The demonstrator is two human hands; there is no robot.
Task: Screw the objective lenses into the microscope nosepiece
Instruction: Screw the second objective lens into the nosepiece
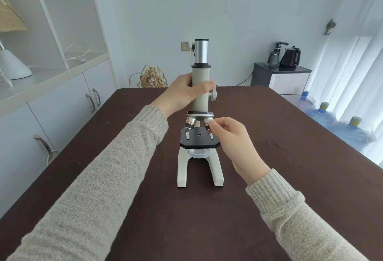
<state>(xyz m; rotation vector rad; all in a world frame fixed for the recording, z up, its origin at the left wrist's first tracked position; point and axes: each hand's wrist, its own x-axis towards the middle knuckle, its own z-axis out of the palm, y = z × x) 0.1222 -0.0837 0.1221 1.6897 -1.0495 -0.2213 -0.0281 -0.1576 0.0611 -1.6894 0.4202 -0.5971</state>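
A microscope (200, 103) stands upright mid-surface (269, 177). The left hand (184, 92) wraps its body tube. Below, the right hand (230, 134) pinches the right objective lens (207, 123) under the nosepiece (200, 114); the left objective lens (190, 124) sits beside it.

Single head-worn wide-angle view, looking forward and down along the dark table (269, 177) from its near edge toward the far edge and wall. Close range: both forearms enter from the bottom corners. Far table corners visible; near corners cut off.
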